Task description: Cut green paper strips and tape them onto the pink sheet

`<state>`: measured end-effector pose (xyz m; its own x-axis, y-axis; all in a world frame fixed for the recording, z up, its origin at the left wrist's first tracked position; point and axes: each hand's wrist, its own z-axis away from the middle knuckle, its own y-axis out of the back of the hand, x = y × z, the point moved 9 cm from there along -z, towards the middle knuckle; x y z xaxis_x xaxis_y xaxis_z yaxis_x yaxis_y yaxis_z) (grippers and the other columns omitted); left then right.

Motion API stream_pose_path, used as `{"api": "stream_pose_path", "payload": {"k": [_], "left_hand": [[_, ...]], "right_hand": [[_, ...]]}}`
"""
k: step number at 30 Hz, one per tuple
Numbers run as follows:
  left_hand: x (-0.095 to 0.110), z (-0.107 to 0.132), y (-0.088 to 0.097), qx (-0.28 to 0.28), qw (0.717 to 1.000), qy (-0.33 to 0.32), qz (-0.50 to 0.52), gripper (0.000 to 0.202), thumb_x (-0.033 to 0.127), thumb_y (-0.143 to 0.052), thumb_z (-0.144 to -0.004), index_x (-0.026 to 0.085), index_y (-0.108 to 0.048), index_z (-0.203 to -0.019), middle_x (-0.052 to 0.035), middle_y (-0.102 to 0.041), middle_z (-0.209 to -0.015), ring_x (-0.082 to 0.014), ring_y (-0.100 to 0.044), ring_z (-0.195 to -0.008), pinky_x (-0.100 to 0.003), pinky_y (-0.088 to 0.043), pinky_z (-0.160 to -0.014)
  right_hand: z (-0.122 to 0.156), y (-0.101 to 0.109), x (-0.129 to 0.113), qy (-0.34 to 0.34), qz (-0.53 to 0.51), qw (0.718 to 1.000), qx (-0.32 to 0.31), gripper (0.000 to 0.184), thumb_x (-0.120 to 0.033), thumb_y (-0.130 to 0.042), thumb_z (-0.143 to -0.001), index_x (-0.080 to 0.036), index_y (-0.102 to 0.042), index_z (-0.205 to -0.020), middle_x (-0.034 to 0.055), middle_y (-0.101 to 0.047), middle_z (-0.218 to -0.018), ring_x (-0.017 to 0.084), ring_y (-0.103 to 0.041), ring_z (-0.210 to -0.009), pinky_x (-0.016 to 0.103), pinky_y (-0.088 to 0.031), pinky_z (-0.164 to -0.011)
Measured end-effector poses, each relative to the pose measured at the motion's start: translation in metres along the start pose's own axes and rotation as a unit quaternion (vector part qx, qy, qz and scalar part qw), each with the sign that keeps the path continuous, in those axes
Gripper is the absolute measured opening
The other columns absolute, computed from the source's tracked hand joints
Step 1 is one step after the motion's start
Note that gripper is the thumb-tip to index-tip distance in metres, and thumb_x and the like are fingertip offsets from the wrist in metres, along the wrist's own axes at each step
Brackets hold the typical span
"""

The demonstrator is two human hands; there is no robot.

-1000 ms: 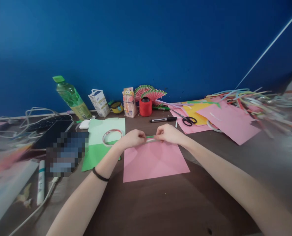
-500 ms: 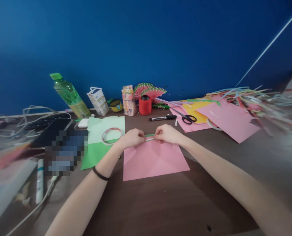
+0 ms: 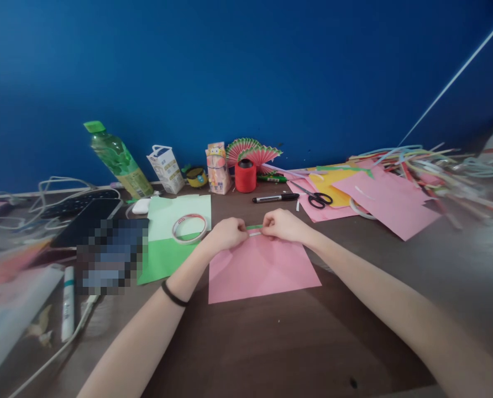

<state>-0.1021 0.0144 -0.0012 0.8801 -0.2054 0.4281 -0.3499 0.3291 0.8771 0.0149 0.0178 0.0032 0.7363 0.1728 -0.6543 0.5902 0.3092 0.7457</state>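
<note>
A pink sheet of paper (image 3: 263,271) lies flat on the dark table in front of me. Along its far edge, between my fingertips, show a narrow green strip (image 3: 253,226) and a thin white strip (image 3: 255,234). My left hand (image 3: 229,233) is closed, thumb and fingers pinching the far edge near the strips' left end. Opposite it, my right hand (image 3: 283,225) pinches the same edge at the right end. The fingers hide exactly which layers they grip. Left of my left hand, a tape roll (image 3: 180,239) rests on green paper (image 3: 163,264).
At the back stand a green bottle (image 3: 122,160), cartons (image 3: 218,171), a red thread spool (image 3: 245,177) and a pleated paper fan (image 3: 267,155). A black marker (image 3: 275,198), scissors (image 3: 320,200) and pink sheets (image 3: 391,204) lie to the right. Phones and cables crowd the left.
My left hand has shifted slightly right along the paper's far edge. My right hand has stayed almost in place, and the pink paper lies nearly as before.
</note>
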Motion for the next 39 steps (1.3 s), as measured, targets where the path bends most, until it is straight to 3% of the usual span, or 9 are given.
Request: {"api": "stream_pose_path", "payload": {"k": [9,25,32,39], "left_hand": [[-0.001,-0.001,0.0,0.034,0.998,0.038,-0.038,0.015,0.03,-0.049,-0.067,0.02,-0.059,-0.07,-0.006,-0.065,-0.076,-0.0222,-0.06,-0.073,-0.029,-0.041,-0.063],[0.008,0.003,0.002,0.041,0.996,0.044,-0.069,0.016,0.033,-0.05,-0.069,0.018,-0.056,-0.07,-0.0097,-0.065,-0.08,-0.0272,-0.06,-0.081,-0.034,-0.042,-0.068],[0.004,0.005,0.003,0.037,0.997,0.053,-0.045,0.012,0.03,-0.052,-0.068,0.018,-0.054,-0.069,-0.0073,-0.064,-0.077,-0.0232,-0.059,-0.076,-0.03,-0.041,-0.063],[-0.002,0.003,0.007,0.02,1.0,0.023,0.005,0.007,0.024,-0.052,-0.069,0.02,-0.05,-0.075,-0.0016,-0.062,-0.076,-0.0154,-0.057,-0.067,-0.024,-0.038,-0.056]], "right_hand": [[0.001,0.001,-0.003,0.005,0.011,1.0,0.006,0.007,-0.018,-0.054,-0.064,-0.018,-0.054,-0.057,-0.0012,-0.061,-0.051,0.009,-0.053,-0.043,0.018,-0.038,-0.045],[-0.001,0.001,-0.002,0.008,0.041,0.999,0.013,0.005,-0.017,-0.054,-0.062,-0.018,-0.057,-0.058,-0.0002,-0.063,-0.055,0.012,-0.056,-0.054,0.02,-0.036,-0.049],[0.0,0.002,-0.003,0.008,0.06,0.998,0.029,0.004,-0.017,-0.056,-0.063,-0.018,-0.055,-0.059,0.0001,-0.062,-0.061,0.012,-0.056,-0.057,0.02,-0.034,-0.05],[-0.006,0.006,0.01,-0.008,0.071,0.997,0.029,0.013,-0.027,-0.062,-0.063,-0.02,-0.052,-0.066,-0.0004,-0.062,-0.068,0.012,-0.055,-0.061,0.021,-0.033,-0.049]]}}
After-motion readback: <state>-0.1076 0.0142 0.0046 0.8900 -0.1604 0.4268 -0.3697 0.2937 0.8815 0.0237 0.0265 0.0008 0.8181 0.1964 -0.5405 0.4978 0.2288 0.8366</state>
